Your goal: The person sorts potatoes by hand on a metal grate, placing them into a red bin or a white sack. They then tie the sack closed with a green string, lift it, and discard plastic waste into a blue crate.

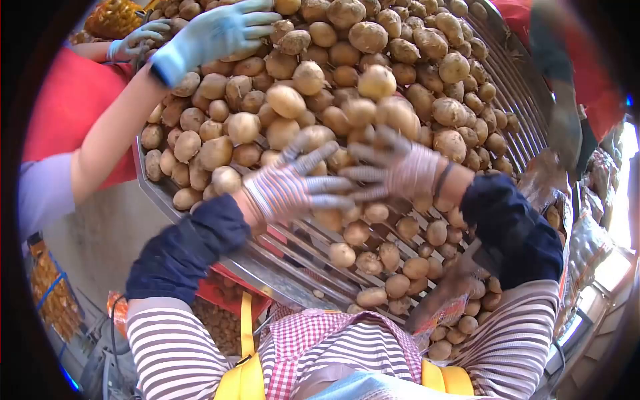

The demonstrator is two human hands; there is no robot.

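Potatoes [285, 102] block ahead — near slats [301, 252] seem passable.

You can read no text, label, brand, number or sign in your view. On the shiny plastic [590, 248] toward your 3 o'clock, glare and blur leave any print too unclear for you to make out.

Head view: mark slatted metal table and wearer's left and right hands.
Slatted metal table [283, 269], head view: near rim.
Left hand [283, 189], head view: back of glove.
Right hand [405, 171], head view: back of glove.
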